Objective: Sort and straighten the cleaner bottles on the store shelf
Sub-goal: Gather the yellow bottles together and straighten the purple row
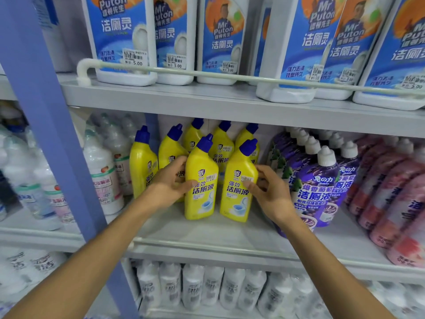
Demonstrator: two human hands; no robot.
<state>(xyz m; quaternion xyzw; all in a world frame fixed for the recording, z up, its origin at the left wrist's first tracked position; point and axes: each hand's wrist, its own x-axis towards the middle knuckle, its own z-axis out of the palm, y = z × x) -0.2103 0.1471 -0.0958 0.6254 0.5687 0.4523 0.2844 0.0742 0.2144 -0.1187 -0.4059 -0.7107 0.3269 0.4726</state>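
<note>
- Both hands are clamped, one bottle each: left hand (173,180) wraps the left bottle (202,171) from its outer side, thumb across the label, and right hand (271,189) pinches the right bottle (238,203) the same way from the other side.
- Those two yellow bottles sit between my palms, standing on the shelf (207,233) near its front edge, just beside each other with a thin gap.
- Long axes run upright and the blue caps crook toward my right. The right bottle looks tipped slightly that way, though the wide lens may be adding to it.
- Each hand is nearest its own bottle, so I judge that squaring them is a small twist and slide from each wrist, with no reach across.
- Just behind my fingers stand the back yellows (142,157), loosely bunched and facing different ways. They look like the next to straighten, and they leave little room to push back.
- Outside my right hand, purple bottles (317,187) stand close to my knuckles, so a sideways shift there could knock them. Pink bottles (386,192) lie beyond.
- Outside my left hand there is more room, then white bottles (101,171) and a blue post (53,134).
- Above my hands, jugs (119,31) sit behind a rail (207,75), and that shelf's underside hangs just over the caps, so lifting clearance looks tight.
</note>
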